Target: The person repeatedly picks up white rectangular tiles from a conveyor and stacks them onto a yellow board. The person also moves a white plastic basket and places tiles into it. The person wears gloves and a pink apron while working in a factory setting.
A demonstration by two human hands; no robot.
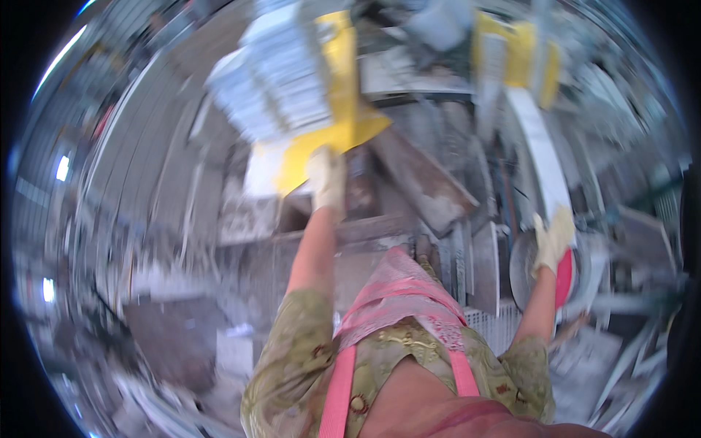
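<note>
My left hand (pixel 326 177), in a pale work glove, reaches forward to the near edge of a yellow sheet (pixel 298 162). Its fingers look closed on that edge, though motion blurs them. Behind the sheet stands a tall stack of white slabs (pixel 285 80), with more yellow (pixel 337 58) along its right side. Out to the right, my gloved right hand (pixel 553 239) is at the near end of a long white strip (pixel 539 142). The thumb stands off to the left of the strip and the fingers lie over its end. The strip runs away toward other yellow pieces (pixel 518 55).
A brown, dusty board (pixel 423 175) lies slanted between my arms. Below my right hand are a round grey rim (pixel 522 274) and a red piece (pixel 564 277). A dark flat panel (pixel 171 343) lies at the lower left. Grey panels (pixel 139 146) line the left.
</note>
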